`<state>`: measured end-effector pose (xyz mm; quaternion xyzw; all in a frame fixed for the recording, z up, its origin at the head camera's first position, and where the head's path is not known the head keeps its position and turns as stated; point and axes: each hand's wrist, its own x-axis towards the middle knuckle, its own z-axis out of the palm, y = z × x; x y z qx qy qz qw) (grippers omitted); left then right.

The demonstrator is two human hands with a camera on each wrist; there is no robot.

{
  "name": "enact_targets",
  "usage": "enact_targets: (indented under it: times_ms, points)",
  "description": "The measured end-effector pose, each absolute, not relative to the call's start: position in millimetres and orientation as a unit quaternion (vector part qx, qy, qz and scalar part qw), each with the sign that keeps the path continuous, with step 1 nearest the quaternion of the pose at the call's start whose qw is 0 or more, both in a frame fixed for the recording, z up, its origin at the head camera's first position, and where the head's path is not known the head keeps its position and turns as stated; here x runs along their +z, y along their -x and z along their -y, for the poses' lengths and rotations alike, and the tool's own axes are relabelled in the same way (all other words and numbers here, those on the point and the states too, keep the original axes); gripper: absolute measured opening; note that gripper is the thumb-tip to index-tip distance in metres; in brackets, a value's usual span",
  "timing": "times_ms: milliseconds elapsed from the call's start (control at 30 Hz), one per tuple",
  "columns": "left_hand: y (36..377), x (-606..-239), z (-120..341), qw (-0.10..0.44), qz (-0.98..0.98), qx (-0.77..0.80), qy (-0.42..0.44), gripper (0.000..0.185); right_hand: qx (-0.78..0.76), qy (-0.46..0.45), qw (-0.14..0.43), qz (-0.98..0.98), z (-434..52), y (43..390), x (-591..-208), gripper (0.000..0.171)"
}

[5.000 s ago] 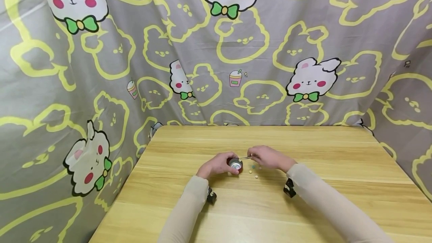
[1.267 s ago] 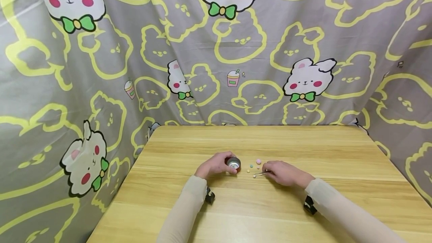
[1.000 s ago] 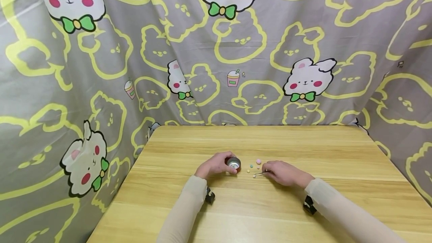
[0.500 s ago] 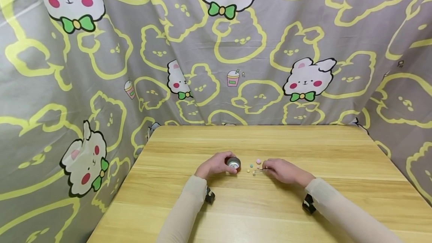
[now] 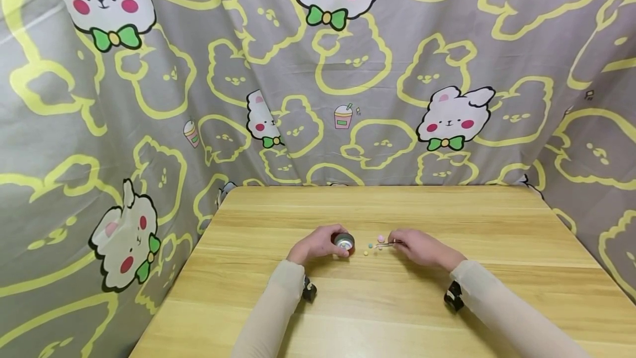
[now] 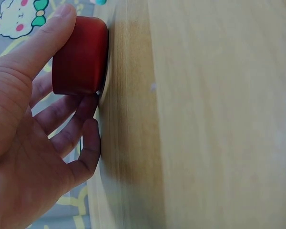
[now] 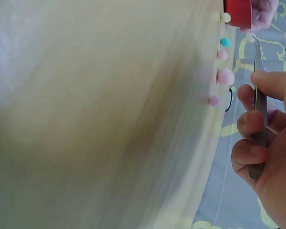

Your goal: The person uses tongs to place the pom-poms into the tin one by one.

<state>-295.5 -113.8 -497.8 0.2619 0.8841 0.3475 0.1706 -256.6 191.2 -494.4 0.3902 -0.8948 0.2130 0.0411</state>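
Observation:
My left hand (image 5: 320, 243) grips a small round red tin (image 6: 81, 57) between thumb and fingers. The tin's open silver mouth faces up in the head view, and something small lies inside, too tiny to identify. My right hand (image 5: 419, 247) pinches metal tweezers (image 7: 260, 109). At their tips, raised off the table, is a small white pom-pom (image 7: 250, 37). Between the hands lie a yellow pom-pom (image 5: 366, 253), a teal pom-pom (image 5: 370, 246) and a larger pink pom-pom (image 5: 381, 238). Smaller pink pom-poms (image 7: 222, 55) show in the right wrist view.
A wooden table (image 5: 298, 314) bears everything. Grey curtains (image 5: 298, 70) with rabbit and yellow outline prints surround its back and sides. A black wrist camera (image 5: 454, 296) is strapped at the right cuff, another black camera (image 5: 309, 289) at the left.
Five seconds ago the tweezers were at the tin's rim. They then reached the white pom-pom on the table, and it has since been lifted. The left hand keeps its grip on the tin.

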Motion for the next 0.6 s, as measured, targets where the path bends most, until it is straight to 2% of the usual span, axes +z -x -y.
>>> enact_targets:
  times_ms: [600]
  points:
    - [294,-496,113,0.169,-0.886,0.344,-0.261,0.045,0.228,-0.388,0.04,0.892,-191,267,-482,0.008]
